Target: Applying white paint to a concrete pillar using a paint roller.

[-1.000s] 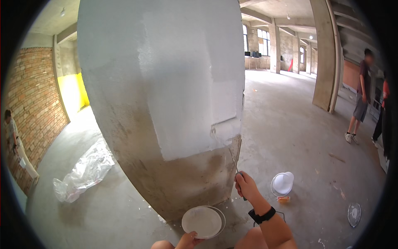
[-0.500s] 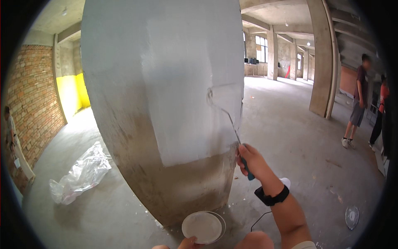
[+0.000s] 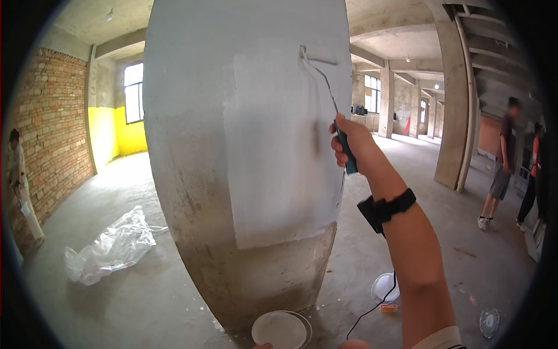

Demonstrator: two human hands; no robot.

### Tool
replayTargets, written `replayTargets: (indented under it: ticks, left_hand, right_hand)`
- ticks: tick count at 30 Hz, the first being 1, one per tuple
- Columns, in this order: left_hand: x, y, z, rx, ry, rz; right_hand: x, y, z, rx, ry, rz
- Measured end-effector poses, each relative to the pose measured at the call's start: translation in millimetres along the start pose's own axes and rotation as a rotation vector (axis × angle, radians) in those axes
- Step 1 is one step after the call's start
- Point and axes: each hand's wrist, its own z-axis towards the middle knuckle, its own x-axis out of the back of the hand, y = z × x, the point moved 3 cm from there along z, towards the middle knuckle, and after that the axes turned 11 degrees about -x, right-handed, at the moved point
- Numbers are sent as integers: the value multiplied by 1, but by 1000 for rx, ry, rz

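My right hand (image 3: pixel 357 139) is closed round the dark teal handle of a paint roller (image 3: pixel 321 61). The roller's head lies against the upper right part of a concrete pillar (image 3: pixel 200 215). A broad patch of wet, pale grey-white paint (image 3: pixel 273 198) covers the pillar's middle, with bare, stained concrete below it. At the bottom edge, a fingertip of my left hand (image 3: pixel 264 345) rests on the rim of a round bucket of whitish paint (image 3: pixel 280 331); the rest of that hand is out of view. A black strap with a device (image 3: pixel 386 209) circles my right wrist.
Crumpled clear plastic sheeting (image 3: pixel 113 247) lies on the floor at left. A white round container (image 3: pixel 385 288), an orange item (image 3: pixel 389 308) and a clear lid (image 3: pixel 489 321) lie at right. A black cable (image 3: pixel 372 311) hangs by my arm. Several people stand at both sides.
My right hand has gone up along the pillar, carrying the roller higher. The view has tilted upward, so the bucket sits lower and less of my left hand shows.
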Motion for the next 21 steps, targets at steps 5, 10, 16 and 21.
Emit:
replayTargets:
  ticks: [5, 10, 16, 21]
  left_hand:
    - [-5, 3, -4, 3, -5, 17]
    - [-1, 3, -3, 26, 38, -17]
    - [-9, 10, -13, 65, 49, -3]
    - [-1, 6, -10, 62, -15, -12]
  right_hand:
    - [-1, -22, 5, 6, 8, 49]
    - [0, 23, -10, -22, 4, 23]
    - [6, 105, -43, -92, -39, 42]
    - [6, 180, -74, -166, -44, 27]
